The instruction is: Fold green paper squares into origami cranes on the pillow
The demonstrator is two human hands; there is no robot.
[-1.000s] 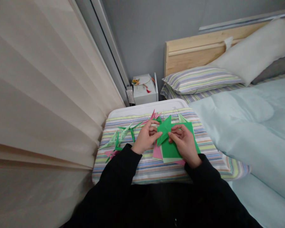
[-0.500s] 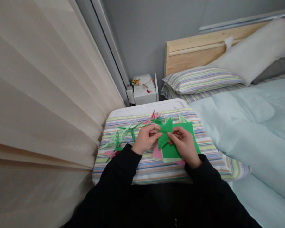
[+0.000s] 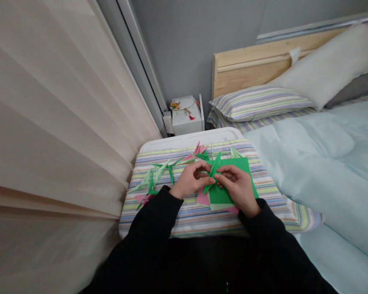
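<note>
Between my two hands is a piece of folded green paper (image 3: 215,166), now narrow, with pointed ends at top and bottom. My left hand (image 3: 192,176) pinches its left side between thumb and fingers. From the other side my right hand (image 3: 236,185) grips it, thumb tip close to the left thumb. Beneath lies a stack of square paper sheets (image 3: 222,196), green on top, with pink and pale green edges showing. Several folded paper cranes (image 3: 162,170) in green, pale green and pink lie left of and beyond my hands.
A striped cloth (image 3: 184,222) covers the white table (image 3: 171,143). Beyond it stands a small white cabinet (image 3: 187,122) with scissors and a red tassel on it. A pleated curtain (image 3: 64,122) hangs at left; a bed with a pale blue quilt (image 3: 319,151) is at right.
The folded green paper has gone from a wide, spread shape to a narrow one. My left thumb has moved right, towards my right thumb.
</note>
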